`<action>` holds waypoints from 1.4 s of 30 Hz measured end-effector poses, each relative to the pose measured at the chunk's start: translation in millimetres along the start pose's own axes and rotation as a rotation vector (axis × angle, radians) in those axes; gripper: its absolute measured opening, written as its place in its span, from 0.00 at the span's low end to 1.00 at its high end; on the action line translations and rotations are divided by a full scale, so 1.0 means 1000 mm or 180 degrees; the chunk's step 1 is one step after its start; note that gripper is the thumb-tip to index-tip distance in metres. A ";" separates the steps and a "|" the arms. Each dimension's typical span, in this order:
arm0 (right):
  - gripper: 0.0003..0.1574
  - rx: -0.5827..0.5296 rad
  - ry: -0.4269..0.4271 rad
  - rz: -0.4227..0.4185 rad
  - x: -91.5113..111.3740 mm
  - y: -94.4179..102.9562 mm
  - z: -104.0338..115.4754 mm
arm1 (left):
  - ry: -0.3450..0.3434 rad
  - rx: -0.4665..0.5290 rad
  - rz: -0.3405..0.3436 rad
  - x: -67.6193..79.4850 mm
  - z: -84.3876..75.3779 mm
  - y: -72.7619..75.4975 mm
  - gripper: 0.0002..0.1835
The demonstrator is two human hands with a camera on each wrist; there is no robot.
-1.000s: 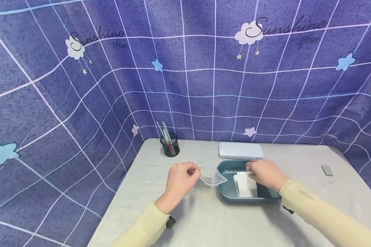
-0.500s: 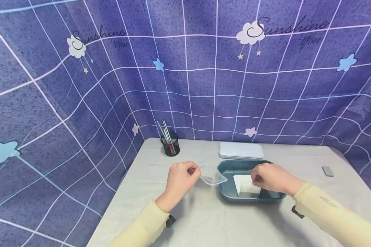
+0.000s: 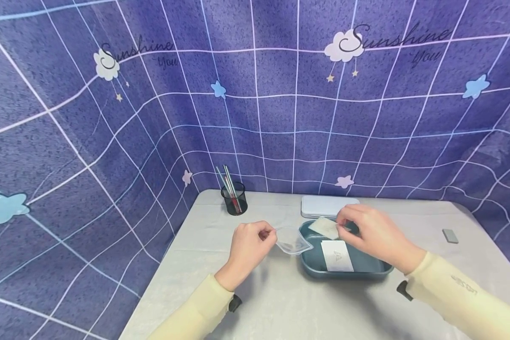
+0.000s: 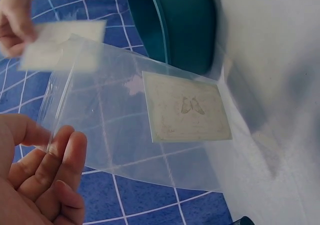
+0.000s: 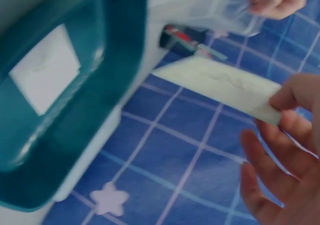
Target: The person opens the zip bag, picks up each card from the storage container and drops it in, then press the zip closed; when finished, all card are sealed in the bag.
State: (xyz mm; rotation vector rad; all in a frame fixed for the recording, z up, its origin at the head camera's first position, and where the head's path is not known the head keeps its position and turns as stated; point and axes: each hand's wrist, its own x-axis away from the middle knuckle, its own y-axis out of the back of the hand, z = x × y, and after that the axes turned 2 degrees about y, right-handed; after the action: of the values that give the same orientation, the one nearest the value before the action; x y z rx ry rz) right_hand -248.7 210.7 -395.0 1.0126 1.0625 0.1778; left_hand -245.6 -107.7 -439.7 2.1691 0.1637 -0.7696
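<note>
My left hand (image 3: 250, 255) pinches the rim of a clear plastic bag (image 4: 120, 130) between thumb and fingers. The bag's mouth gapes, and a card with a butterfly print (image 4: 172, 122) lies inside it. Between thumb and fingertips my right hand (image 3: 378, 236) pinches a pale cream card (image 5: 220, 85), raised over the back left part of a teal tray (image 3: 308, 264). This card points toward the bag; in the left wrist view it is blurred and appears near the bag's mouth. Several white cards (image 3: 336, 257) lie overlapped on the tray's floor.
A light blue flat case (image 3: 327, 205) lies behind the tray. Toward the back left stands a black mesh cup (image 3: 234, 204) holding several thin sticks. A small grey block (image 3: 450, 235) rests at the right on the pale tablecloth (image 3: 276, 302). Patterned purple curtain surrounds the table.
My right hand has picked a cream card off the pile in the tray, then raised it and brought it left toward the bag. The left hand stays put with the bag.
</note>
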 end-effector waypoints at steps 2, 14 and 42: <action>0.07 -0.0021 0.0071 -0.0161 -0.007 0.005 0.009 | 0.0002 -0.0008 0.0000 0.000 0.000 0.000 0.06; 0.02 -0.0296 0.0544 -0.0598 -0.026 0.002 0.048 | -0.0014 0.0026 0.0013 -0.001 -0.003 0.000 0.06; 0.12 0.0026 0.0310 0.0111 -0.028 -0.080 0.040 | -0.0049 0.0047 0.0017 0.000 -0.002 0.001 0.05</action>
State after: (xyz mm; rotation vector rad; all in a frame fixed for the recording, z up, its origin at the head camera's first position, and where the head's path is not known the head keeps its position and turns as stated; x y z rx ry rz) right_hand -257.6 125.8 -433.8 1.0389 1.1350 0.2535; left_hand -244.1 -106.8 -438.5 2.1760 0.1445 -0.7866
